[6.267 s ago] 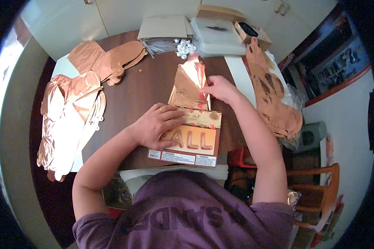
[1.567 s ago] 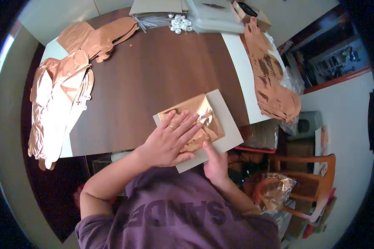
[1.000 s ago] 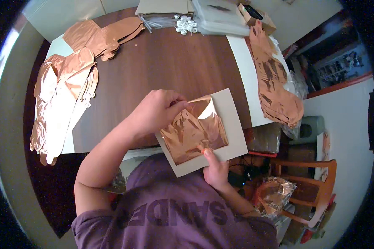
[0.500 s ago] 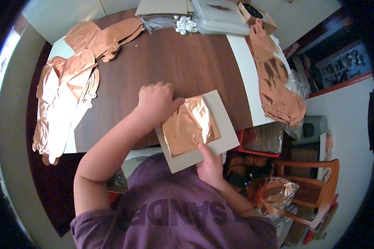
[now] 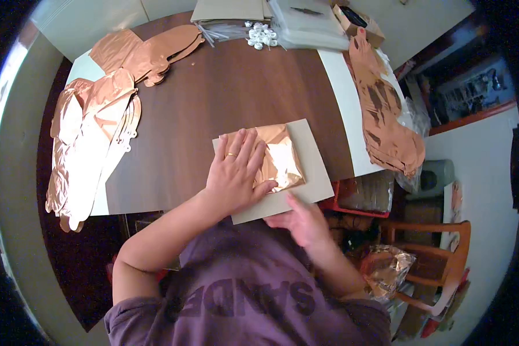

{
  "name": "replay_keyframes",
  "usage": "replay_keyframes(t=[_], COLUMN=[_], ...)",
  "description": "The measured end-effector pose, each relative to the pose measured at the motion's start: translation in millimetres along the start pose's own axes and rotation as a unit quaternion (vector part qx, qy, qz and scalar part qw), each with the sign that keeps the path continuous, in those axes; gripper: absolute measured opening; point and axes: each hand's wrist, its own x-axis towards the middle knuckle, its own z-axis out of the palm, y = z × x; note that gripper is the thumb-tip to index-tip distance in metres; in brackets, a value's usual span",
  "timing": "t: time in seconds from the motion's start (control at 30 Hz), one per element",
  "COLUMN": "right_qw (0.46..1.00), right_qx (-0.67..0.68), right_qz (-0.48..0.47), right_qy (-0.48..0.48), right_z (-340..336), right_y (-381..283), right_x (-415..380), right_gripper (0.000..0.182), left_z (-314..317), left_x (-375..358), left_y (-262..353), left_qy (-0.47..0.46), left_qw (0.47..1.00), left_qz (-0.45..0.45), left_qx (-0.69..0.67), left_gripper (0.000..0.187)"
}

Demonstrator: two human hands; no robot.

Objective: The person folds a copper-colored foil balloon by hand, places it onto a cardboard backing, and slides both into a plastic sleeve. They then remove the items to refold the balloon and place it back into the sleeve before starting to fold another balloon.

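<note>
A folded copper-coloured foil bundle [image 5: 282,155] lies on a grey cardboard sheet [image 5: 314,167] at the near edge of the brown table. My left hand [image 5: 236,167] rests flat on the left part of the foil, fingers stretched out, with a ring on one finger. Part of the foil is hidden beneath it. Just off the near edge of the cardboard is my right hand [image 5: 305,222], slightly blurred, with its thumb apart from the fingers and nothing seen in it.
Flat copper foil shapes lie at the left [image 5: 92,127], back left [image 5: 155,52] and right [image 5: 380,104]. White small pieces [image 5: 262,36], thin strips, a cardboard stack [image 5: 230,10] and clear plastic packs [image 5: 308,26] stand at the back. A wooden chair [image 5: 458,254] is lower right.
My left hand has flattened onto the foil from its upper left corner. My right hand has let go of the cardboard's near edge. The cardboard has moved slightly away from me.
</note>
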Motion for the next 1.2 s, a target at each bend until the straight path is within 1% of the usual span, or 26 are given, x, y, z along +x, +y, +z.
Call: replay_keyframes(t=[0.03,0.07,0.1,0.13,0.2,0.23,0.27,0.3,0.33,0.37,0.43,0.47,0.53,0.57,0.6,0.7,0.8,0.9,1.0,1.03,1.13,1.2], right_qw=[0.994,0.962,0.897,0.865,0.781,0.770,0.748,0.715,0.683,0.649,0.555,0.502,0.493,0.487,0.466,0.464,0.473,0.474,0.578,0.561,0.515,0.491], right_qx=[-0.067,-0.243,-0.411,-0.485,-0.612,-0.610,-0.599,-0.579,-0.587,-0.593,-0.694,-0.740,-0.768,-0.783,-0.792,-0.806,-0.815,-0.794,-0.706,-0.719,-0.750,-0.769], right_qz=[0.069,0.097,0.121,0.063,-0.050,-0.166,-0.279,-0.389,-0.430,-0.470,-0.457,-0.448,-0.408,-0.387,-0.393,-0.363,-0.331,-0.359,-0.407,-0.410,-0.413,-0.404], right_qy=[-0.058,-0.083,-0.105,-0.110,-0.115,-0.093,-0.069,-0.044,-0.064,-0.084,-0.031,-0.003,0.019,0.028,0.035,0.054,0.058,0.124,0.043,0.023,-0.035,-0.070], right_z=[-16.0,-27.6,-31.1,-25.8,-12.2,-0.4,18.7,36.6,50.1,58.2,55.1,52.2,41.7,34.2,24.8,14.6,16.2,-3.7,-3.2,0.1,24.3,32.7], right_y=[-16.1,-30.3,-42.9,-53.5,-73.5,-80.0,-83.3,-84.1,-80.3,-72.3,-48.1,-42.9,-47.3,-50.4,-51.7,-54.0,-66.3,-91.9,-123.5,-122.9,-99.6,-78.1], right_x=[-3.7,-11.0,-18.2,-24.8,-41.7,-42.2,-37.0,-26.9,-6.4,16.9,57.9,70.8,74.8,75.4,74.2,71.9,63.1,55.2,36.1,39.5,59.9,74.7], right_gripper=[0.033,0.030,0.028,0.028,0.030,0.030,0.030,0.030,0.037,0.044,0.055,0.061,0.071,0.077,0.080,0.080,0.077,0.073,0.070,0.069,0.069,0.070], left_z=[2.6,5.2,6.5,5.8,4.6,6.0,8.2,10.8,15.8,19.6,24.1,21.1,12.1,10.7,9.8,6.7,3.1,-0.5,1.3,1.7,1.5,4.1], left_x=[-1.2,-1.5,-0.8,-0.1,-1.0,-1.0,-2.0,-3.2,-5.7,-7.0,-8.3,-5.8,-3.8,-3.7,-4.7,-3.0,-2.3,-1.1,-3.0,-1.9,-2.6,-3.2], left_y=[-0.5,-1.3,-2.4,-2.9,0.4,1.4,1.6,0.7,-1.6,-3.3,-5.4,-5.3,-1.3,-1.2,-0.3,-0.9,0.5,-0.4,0.1,-0.3,-1.7,-2.3], left_qy=[0.003,0.007,0.012,0.013,0.009,0.010,0.012,0.014,0.027,0.032,0.038,0.031,0.013,0.009,0.003,-0.002,0.002,0.008,0.010,0.013,-0.019,-0.008], left_qw=[1.000,1.000,1.000,1.000,1.000,1.000,1.000,1.000,0.999,0.999,0.999,0.999,0.999,0.999,0.999,1.000,0.999,0.999,0.998,0.998,0.999,0.999], left_qz=[0.000,0.000,0.000,-0.004,-0.008,-0.009,-0.010,-0.011,0.000,0.006,0.021,0.014,-0.007,-0.007,-0.007,-0.005,-0.001,0.000,-0.003,-0.003,-0.006,-0.004], left_qx=[-0.003,-0.005,-0.008,-0.010,-0.017,-0.018,-0.019,-0.018,-0.026,-0.006,0.031,0.010,-0.038,-0.034,-0.032,-0.027,-0.034,-0.042,-0.058,-0.063,-0.030,-0.044], left_gripper=[0.077,0.077,0.076,0.076,0.075,0.075,0.076,0.076,0.073,0.072,0.070,0.069,0.067,0.067,0.067,0.067,0.065,0.064,0.065,0.065,0.068,0.070])
